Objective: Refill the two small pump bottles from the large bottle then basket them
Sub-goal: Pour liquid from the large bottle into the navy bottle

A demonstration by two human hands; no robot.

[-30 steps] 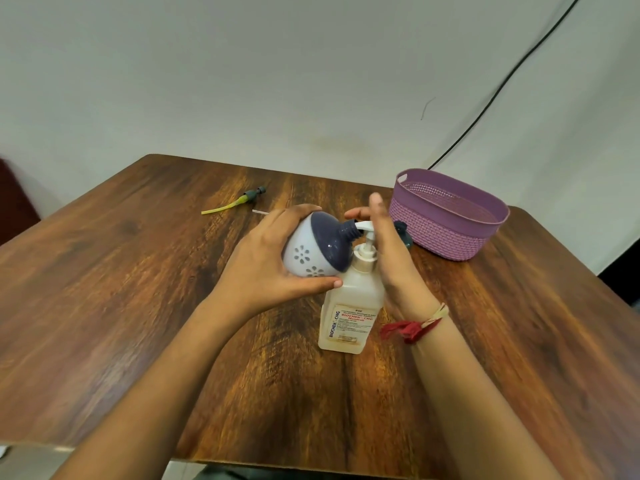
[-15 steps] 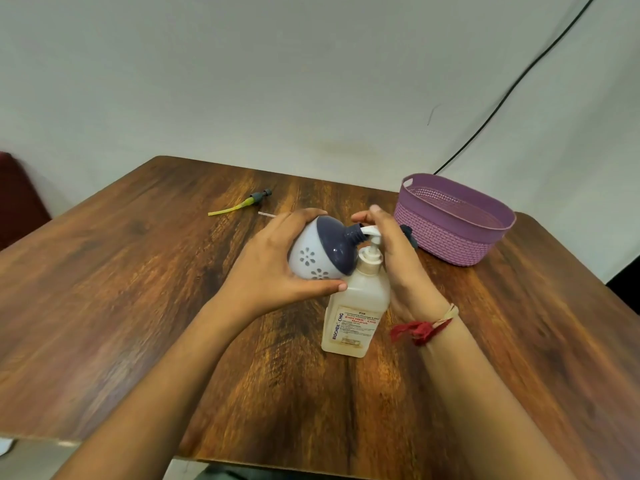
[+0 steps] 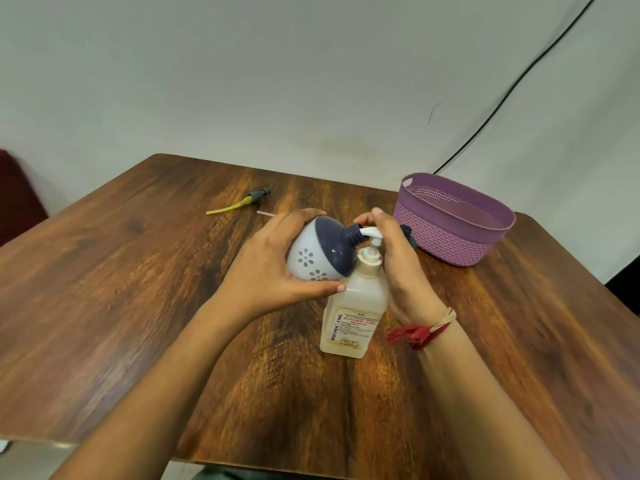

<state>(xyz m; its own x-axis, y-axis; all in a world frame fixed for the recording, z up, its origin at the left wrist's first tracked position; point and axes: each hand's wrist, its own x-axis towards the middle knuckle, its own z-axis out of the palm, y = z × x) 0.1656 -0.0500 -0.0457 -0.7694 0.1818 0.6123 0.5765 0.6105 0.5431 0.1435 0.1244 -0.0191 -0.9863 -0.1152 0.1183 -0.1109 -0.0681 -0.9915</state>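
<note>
wooden table (image 3: 138, 306) is carrying everything. purple basket (image 3: 450, 239) is sitting far right. large bottle (image 3: 360, 299) is standing upright mid-table, right hand (image 3: 401, 271) curling over its pump head. left hand (image 3: 263, 271) is gripping small bottle (image 3: 311, 254), tilted, neck touching the nozzle.

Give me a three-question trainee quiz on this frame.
1. True or false: the round white-and-navy small bottle stands upright on the brown wooden table.
2. The nozzle of the translucent labelled large pump bottle meets: A) the small bottle's neck; B) the table; C) open air.
3. Which hand holds the small bottle?
Key: 1 false; 2 A; 3 the left hand.
</note>
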